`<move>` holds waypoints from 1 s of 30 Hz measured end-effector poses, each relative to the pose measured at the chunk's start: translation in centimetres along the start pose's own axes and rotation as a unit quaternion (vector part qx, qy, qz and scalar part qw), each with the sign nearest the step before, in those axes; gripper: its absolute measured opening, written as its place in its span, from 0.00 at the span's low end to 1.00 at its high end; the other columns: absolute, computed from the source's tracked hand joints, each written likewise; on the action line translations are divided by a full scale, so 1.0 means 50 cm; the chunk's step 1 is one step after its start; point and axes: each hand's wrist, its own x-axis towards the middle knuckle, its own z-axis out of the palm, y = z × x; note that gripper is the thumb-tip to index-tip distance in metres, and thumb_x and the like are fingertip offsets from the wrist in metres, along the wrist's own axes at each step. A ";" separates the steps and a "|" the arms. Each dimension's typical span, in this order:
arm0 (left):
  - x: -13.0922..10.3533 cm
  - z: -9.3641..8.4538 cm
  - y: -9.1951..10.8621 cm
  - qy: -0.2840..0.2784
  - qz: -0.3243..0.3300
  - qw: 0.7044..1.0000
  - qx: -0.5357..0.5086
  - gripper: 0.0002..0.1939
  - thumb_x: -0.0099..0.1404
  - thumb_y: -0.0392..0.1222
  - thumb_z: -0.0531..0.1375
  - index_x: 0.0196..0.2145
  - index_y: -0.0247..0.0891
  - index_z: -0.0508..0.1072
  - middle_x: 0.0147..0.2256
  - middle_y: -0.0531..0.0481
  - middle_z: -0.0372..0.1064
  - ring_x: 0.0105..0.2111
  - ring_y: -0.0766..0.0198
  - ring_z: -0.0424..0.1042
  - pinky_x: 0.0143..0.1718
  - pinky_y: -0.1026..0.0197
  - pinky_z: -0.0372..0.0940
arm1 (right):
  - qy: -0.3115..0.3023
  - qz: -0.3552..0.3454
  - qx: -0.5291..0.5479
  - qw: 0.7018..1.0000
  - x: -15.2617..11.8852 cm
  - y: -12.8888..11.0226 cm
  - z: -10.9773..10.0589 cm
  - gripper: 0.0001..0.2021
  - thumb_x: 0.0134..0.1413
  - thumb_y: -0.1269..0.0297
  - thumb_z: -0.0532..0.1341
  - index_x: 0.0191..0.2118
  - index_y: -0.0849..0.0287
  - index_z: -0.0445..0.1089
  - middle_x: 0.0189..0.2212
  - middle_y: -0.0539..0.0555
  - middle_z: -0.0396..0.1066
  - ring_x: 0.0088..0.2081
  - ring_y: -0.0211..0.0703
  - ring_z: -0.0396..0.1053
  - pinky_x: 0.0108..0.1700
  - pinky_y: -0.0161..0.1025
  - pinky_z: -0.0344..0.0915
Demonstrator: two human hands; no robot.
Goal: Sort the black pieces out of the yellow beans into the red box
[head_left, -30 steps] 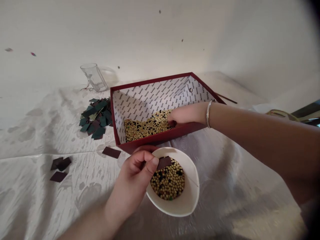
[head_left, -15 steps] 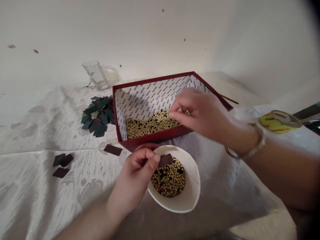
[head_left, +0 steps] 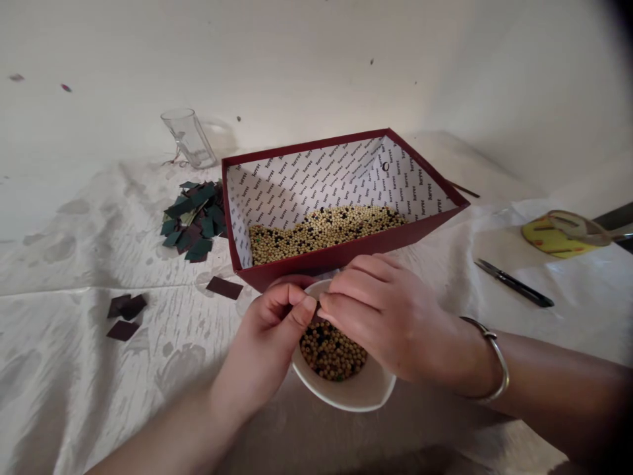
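Pinching closed above the cup [head_left: 353,397], the left hand [head_left: 264,346] holds a mostly hidden card [head_left: 315,318], likely light, bendy, best gripped edgewise; what the right hand [head_left: 390,323], fingers bunched, holds, I can't tell.

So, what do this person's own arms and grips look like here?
Each grip is a bare, ungloved hand: left grip, right grip. No sleeve shows on the left forearm, nor clearly on the right forearm. A thin, silver-coloured bangle circles the right wrist; none shows on the left.
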 end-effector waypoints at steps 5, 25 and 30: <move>0.001 -0.001 -0.002 0.003 0.004 1.000 0.005 0.09 0.63 0.44 0.63 0.27 0.40 0.74 0.43 0.49 0.74 0.44 0.58 0.70 0.49 0.58 0.62 | 0.001 0.021 -0.007 1.000 -0.003 -0.002 0.002 0.08 0.61 0.68 0.58 0.31 0.58 0.70 0.30 0.52 0.68 0.33 0.45 0.58 0.34 0.44 0.53; 0.002 -0.003 -0.007 -0.008 0.000 1.000 -0.018 0.08 0.63 0.45 0.64 0.28 0.40 0.74 0.43 0.48 0.73 0.44 0.58 0.71 0.47 0.57 0.62 | 0.027 0.028 0.013 0.999 -0.008 -0.009 -0.016 0.07 0.59 0.64 0.61 0.30 0.58 0.70 0.29 0.51 0.69 0.32 0.44 0.62 0.35 0.45 0.58; 0.003 -0.001 -0.005 -0.003 -0.002 1.000 -0.011 0.09 0.62 0.46 0.64 0.27 0.39 0.75 0.45 0.46 0.72 0.46 0.55 0.70 0.47 0.57 0.62 | 0.109 0.126 0.036 0.985 0.022 0.075 -0.050 0.11 0.63 0.63 0.57 0.30 0.56 0.71 0.32 0.53 0.72 0.36 0.43 0.68 0.41 0.43 0.64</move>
